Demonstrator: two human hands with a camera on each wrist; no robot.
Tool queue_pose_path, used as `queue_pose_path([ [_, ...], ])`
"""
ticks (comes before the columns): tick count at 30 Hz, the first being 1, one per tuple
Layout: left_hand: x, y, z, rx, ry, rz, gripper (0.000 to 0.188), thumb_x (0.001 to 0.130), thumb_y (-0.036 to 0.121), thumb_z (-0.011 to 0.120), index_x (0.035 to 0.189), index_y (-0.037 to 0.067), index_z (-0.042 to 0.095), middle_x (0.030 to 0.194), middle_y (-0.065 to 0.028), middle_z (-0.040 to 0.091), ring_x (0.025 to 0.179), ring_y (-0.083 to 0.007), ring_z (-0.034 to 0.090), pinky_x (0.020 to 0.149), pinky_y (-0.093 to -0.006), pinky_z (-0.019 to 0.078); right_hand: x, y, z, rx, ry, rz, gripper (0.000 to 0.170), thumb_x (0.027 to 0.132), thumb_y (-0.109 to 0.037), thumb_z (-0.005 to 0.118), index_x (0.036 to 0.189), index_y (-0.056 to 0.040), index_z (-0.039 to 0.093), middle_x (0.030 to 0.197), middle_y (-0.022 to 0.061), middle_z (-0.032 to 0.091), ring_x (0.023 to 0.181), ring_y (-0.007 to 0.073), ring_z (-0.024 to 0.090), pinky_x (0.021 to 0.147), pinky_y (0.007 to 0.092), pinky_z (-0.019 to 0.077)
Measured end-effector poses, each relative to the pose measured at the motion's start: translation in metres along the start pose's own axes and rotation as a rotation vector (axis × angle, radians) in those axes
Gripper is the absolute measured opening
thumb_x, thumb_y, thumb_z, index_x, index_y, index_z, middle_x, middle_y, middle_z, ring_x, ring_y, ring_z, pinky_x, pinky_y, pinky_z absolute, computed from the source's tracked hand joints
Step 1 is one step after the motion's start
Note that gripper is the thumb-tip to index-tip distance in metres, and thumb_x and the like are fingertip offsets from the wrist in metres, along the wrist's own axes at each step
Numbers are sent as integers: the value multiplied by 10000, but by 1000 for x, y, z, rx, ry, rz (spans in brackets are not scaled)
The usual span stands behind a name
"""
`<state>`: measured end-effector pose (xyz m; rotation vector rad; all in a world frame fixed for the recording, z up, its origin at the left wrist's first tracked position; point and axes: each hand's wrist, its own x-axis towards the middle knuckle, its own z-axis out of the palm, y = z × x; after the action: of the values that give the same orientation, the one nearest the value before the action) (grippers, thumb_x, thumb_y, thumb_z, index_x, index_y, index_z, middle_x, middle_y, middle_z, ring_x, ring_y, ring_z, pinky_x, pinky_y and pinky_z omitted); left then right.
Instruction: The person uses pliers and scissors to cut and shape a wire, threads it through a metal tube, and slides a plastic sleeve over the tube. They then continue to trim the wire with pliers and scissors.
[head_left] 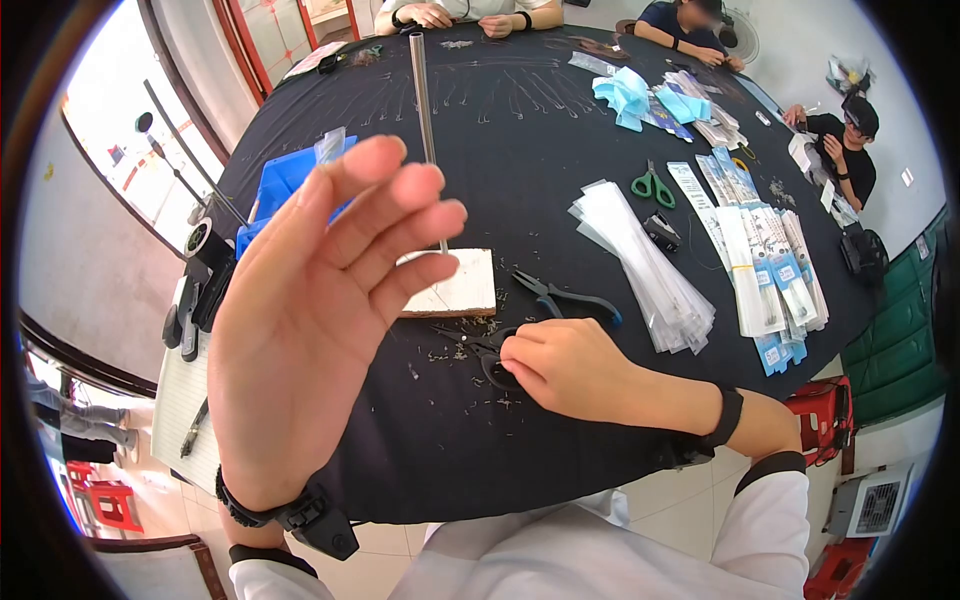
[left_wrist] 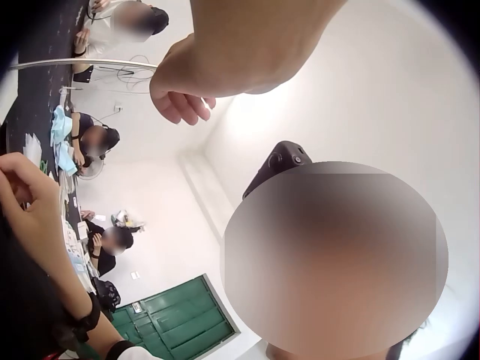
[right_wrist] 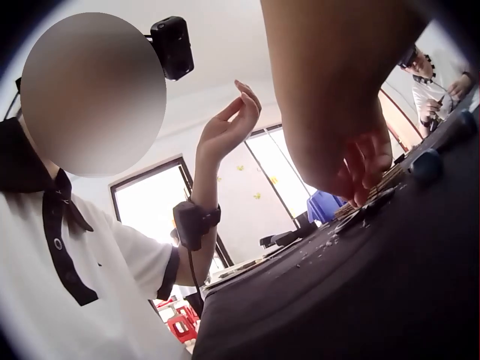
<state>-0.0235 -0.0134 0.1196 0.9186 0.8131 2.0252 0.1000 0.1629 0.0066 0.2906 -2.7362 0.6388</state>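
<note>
My left hand (head_left: 310,300) is raised high in front of the head camera, palm showing, fingers extended and slightly bent, with nothing visible in it. Below and to the right, my right hand (head_left: 575,370) is low over the black cloth, its fingers curled at the handle loops of black scissors (head_left: 487,350). The scissors' blades point left among small scattered clippings (head_left: 452,352). Just beyond them lies a white board (head_left: 470,280) with an upright metal rod (head_left: 424,100) above it. Pliers (head_left: 565,295) with dark blue handles lie beside the board. In the right wrist view, my right fingers (right_wrist: 367,169) reach down to the tabletop.
Clear plastic sleeves (head_left: 645,270), green scissors (head_left: 652,186) and printed packets (head_left: 765,270) lie to the right. A blue bin (head_left: 285,180) and a thread spool (head_left: 203,240) stand at left. Thin wire loops (head_left: 520,90) are spread at the back. Other people sit around the table.
</note>
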Motion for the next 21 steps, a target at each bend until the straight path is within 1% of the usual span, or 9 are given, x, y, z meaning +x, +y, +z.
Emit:
queue_pose_path([
  [3,5,0,-4,-115,-48,43,328,987,182,332,1267,36,423,1217,-111,524,1168,-226,479,996,-384,392,0,-6,5,24,-8,-49,53,782,-100,602,779,-63,565,693,57,545,622,259,564,537,352,444],
  [6,11,-2,-6,-100,-107,85,365,988,177,316,1306,11,386,1323,-154,436,1262,-255,388,1055,-388,327,0,-12,7,50,-25,-85,51,785,-97,601,780,-59,568,687,56,536,616,245,563,532,348,446],
  [9,16,-3,5,-1,22,109,385,989,192,309,1305,-17,373,1399,-180,333,1308,-284,319,1084,-394,284,-2,-19,3,49,-81,-104,50,783,-90,605,778,-54,570,675,51,524,608,228,562,521,336,449],
  [12,17,-7,8,119,100,117,407,989,205,304,1320,-29,344,1414,-190,303,1316,-297,302,1087,-396,281,-5,-25,1,75,-95,-143,55,781,-84,606,772,-44,569,661,50,513,599,215,560,508,327,451],
  [15,18,-8,6,143,141,114,421,987,205,305,1336,-30,317,1412,-194,304,1320,-298,296,1091,-395,275,-7,-31,-4,124,-160,-131,69,757,-75,598,748,-18,562,674,82,543,623,246,590,530,344,464],
  [21,19,-6,8,114,131,104,424,986,203,300,1345,-24,309,1413,-191,305,1327,-297,283,1087,-395,288,-8,-31,3,130,-216,-136,62,762,-68,589,749,-15,560,698,86,564,620,247,597,526,345,465],
])
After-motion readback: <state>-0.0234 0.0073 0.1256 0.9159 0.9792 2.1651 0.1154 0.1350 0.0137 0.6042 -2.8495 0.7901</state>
